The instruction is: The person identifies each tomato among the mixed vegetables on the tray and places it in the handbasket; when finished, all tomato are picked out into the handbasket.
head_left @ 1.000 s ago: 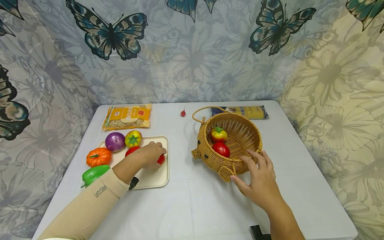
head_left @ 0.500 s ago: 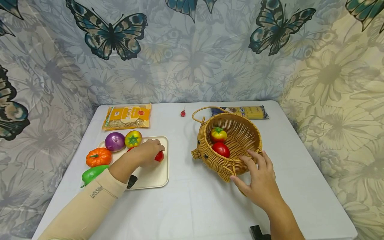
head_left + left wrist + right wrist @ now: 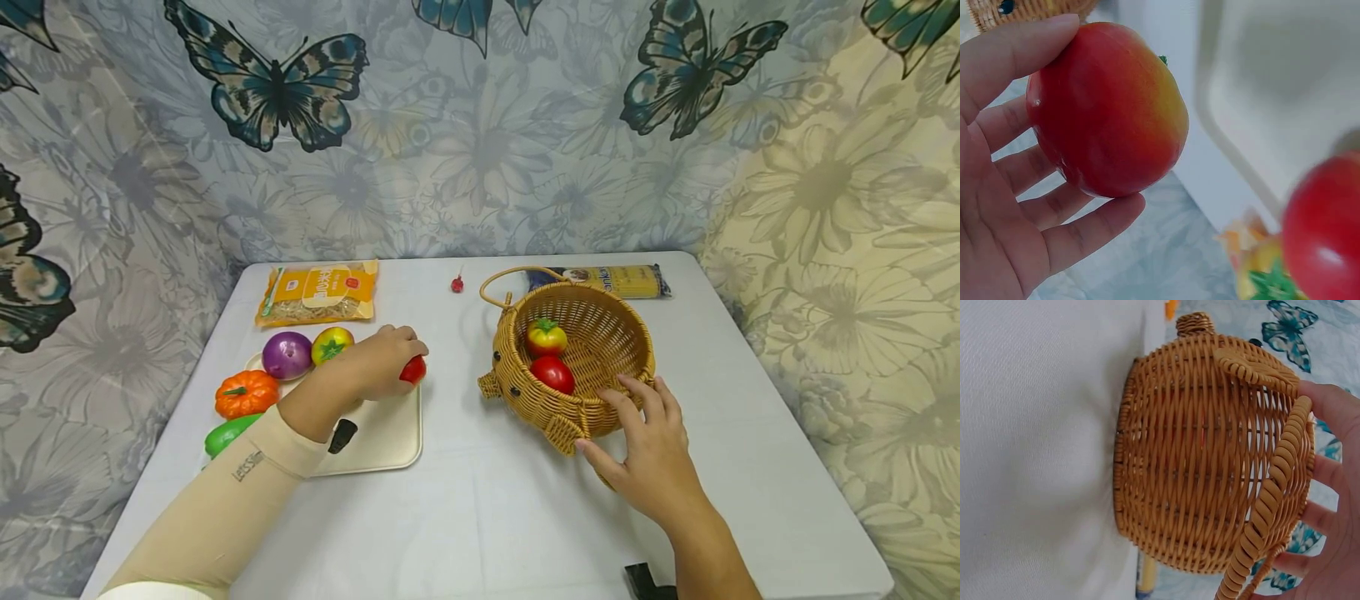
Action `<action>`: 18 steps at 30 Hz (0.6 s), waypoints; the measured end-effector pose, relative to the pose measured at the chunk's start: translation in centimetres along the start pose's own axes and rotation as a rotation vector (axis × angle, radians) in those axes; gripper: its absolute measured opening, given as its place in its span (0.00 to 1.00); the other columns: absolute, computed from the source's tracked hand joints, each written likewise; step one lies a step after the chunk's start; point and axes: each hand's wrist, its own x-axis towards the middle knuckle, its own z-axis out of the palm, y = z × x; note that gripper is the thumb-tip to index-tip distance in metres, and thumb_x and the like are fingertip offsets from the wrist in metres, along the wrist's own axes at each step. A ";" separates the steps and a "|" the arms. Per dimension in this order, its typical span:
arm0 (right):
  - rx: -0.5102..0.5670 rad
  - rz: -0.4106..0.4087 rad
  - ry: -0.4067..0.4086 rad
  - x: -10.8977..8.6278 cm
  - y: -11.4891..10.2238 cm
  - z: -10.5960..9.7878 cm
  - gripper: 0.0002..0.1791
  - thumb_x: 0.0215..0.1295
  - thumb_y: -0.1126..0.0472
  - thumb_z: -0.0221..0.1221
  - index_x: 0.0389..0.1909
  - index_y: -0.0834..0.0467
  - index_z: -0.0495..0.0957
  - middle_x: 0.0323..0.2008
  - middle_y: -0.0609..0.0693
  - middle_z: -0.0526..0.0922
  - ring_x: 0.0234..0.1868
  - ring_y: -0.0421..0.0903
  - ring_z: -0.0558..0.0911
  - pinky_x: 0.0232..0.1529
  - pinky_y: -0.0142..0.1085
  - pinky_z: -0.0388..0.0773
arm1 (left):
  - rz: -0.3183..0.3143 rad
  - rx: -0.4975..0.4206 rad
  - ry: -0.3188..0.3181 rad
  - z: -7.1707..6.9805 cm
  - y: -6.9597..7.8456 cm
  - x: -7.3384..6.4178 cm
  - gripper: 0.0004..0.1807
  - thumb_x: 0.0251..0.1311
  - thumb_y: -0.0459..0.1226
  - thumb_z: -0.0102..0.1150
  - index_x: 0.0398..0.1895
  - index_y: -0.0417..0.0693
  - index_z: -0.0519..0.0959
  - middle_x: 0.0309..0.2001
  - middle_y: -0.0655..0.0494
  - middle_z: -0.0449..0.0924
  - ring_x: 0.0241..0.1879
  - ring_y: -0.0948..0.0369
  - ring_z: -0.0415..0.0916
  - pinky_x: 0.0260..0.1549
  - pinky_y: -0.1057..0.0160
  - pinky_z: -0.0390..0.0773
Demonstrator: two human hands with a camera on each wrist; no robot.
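My left hand (image 3: 378,362) grips a red tomato (image 3: 1110,112) that shades to yellow, thumb on one side and fingers on the other. It is over the cream tray (image 3: 390,437). A second red tomato (image 3: 1329,231) shows in the left wrist view, while the hand and forearm cover it in the head view. My right hand (image 3: 656,454) holds the near rim of the wicker basket (image 3: 607,325), with fingers over the edge and thumb outside. Inside the basket lie a yellow-red tomato (image 3: 546,337) and a red one. The basket's coiled handle (image 3: 1266,506) hangs beside the right fingers.
Left of the tray sit a purple round vegetable (image 3: 287,355), an orange pumpkin (image 3: 246,393) and a green pepper (image 3: 228,435). A yellow tomato (image 3: 332,342) is at the tray's back. Behind are an orange food bag (image 3: 318,292), a small red trinket (image 3: 457,284) and a yellow-blue packet (image 3: 630,282).
My left hand shifts slightly left, then lifts the tomato off the tray and moves it right and away from me. The right hand and basket stay where they were.
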 end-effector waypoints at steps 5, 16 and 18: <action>0.002 -0.013 0.007 0.0 0.1 0.1 0.37 0.51 0.48 0.76 0.61 0.51 0.74 0.69 0.62 0.66 0.73 0.77 0.53 0.56 0.82 0.57 | 0.040 0.018 0.028 -1.3 1.5 0.7 0.28 0.63 0.40 0.68 0.65 0.45 0.76 0.60 0.44 0.74 0.58 0.47 0.70 0.55 0.52 0.82; 0.013 -0.021 0.010 0.0 0.2 0.0 0.36 0.52 0.48 0.76 0.61 0.52 0.74 0.69 0.62 0.66 0.73 0.78 0.53 0.55 0.83 0.57 | 0.090 0.061 0.055 -3.7 4.3 2.2 0.29 0.63 0.41 0.68 0.68 0.47 0.75 0.62 0.46 0.73 0.59 0.48 0.69 0.54 0.54 0.82; 0.012 -0.020 0.011 -0.1 0.1 0.0 0.36 0.52 0.48 0.76 0.61 0.52 0.74 0.69 0.61 0.66 0.73 0.78 0.53 0.55 0.83 0.57 | 0.113 0.062 0.067 -4.1 4.8 2.4 0.29 0.63 0.41 0.68 0.67 0.46 0.75 0.62 0.46 0.73 0.59 0.48 0.69 0.54 0.54 0.81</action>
